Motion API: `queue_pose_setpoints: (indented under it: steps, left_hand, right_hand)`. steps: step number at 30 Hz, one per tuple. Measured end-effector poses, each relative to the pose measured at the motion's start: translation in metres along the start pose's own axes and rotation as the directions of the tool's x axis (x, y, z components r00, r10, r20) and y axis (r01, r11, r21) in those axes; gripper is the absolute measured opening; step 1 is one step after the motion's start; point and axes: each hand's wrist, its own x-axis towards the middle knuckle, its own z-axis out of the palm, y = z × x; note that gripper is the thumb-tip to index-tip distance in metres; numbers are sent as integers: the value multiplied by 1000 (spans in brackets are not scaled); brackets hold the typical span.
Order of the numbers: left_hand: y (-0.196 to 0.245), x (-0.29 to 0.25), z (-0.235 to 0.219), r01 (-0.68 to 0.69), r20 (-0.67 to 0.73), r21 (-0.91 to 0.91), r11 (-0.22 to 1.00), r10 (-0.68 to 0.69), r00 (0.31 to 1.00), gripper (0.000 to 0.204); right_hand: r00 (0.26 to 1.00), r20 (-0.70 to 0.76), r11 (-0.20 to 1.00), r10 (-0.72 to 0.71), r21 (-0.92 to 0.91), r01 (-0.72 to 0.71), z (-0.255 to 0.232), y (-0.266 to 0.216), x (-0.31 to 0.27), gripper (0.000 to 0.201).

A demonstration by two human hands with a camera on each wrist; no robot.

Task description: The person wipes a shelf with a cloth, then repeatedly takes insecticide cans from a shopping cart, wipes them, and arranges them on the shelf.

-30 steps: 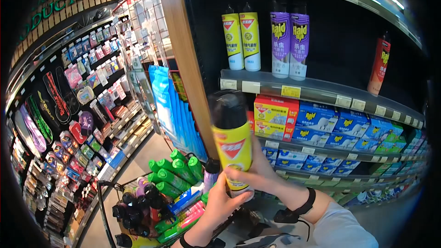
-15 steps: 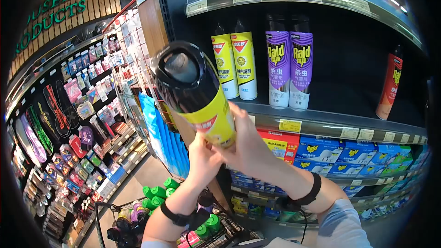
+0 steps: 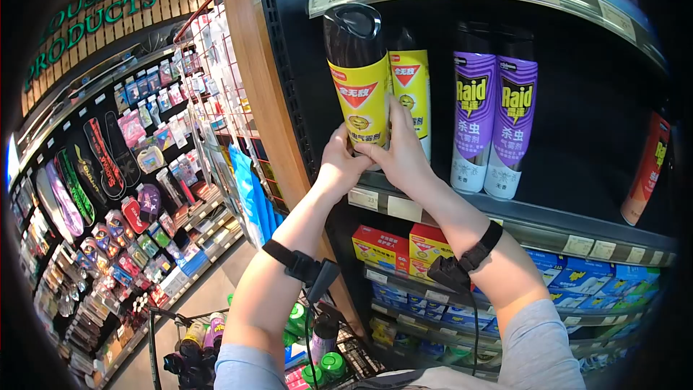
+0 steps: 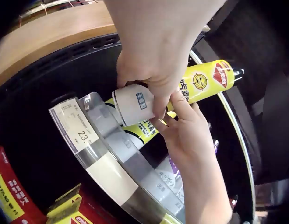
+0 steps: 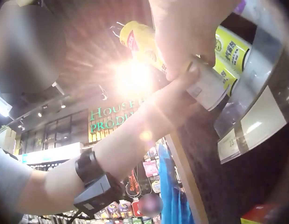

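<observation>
You are reaching both arms up toward the shelf edge (image 3: pixel 447 218), elbows bent, wrists cocked back. Your left hand (image 3: pixel 339 162) is curling its fingers round the white base of the yellow spray can (image 3: pixel 359 87), gripping it from the left; your right hand (image 3: pixel 399 153) is wrapping the same base from the right, thumb pressing across the front. The can is standing upright, black cap on top, its base just above the shelf edge at the far left end, beside the wooden upright (image 3: pixel 271 101). A second yellow can (image 3: pixel 411 90) is standing just behind and right of it on the shelf, and two purple Raid cans (image 3: pixel 494 115) are standing further right along the same shelf. From the left wrist view, the price tag (image 4: pixel 78 130) is sitting on the shelf edge directly below the can's base.
</observation>
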Motion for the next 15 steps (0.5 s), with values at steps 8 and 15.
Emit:
queue_pose_setpoints:
  steps: [8, 15]
  left_hand:
    - [-3, 4, -6, 109, 25, 123, 986, -113, 993, 55]
    - [-40, 8, -7, 87, 100, 57, 995, -92, 991, 52]
  right_hand:
    - [989, 73, 978, 128, -174, -113, 9, 12, 5, 91]
    - [960, 11, 945, 278, -179, -272, 12, 21, -1, 77]
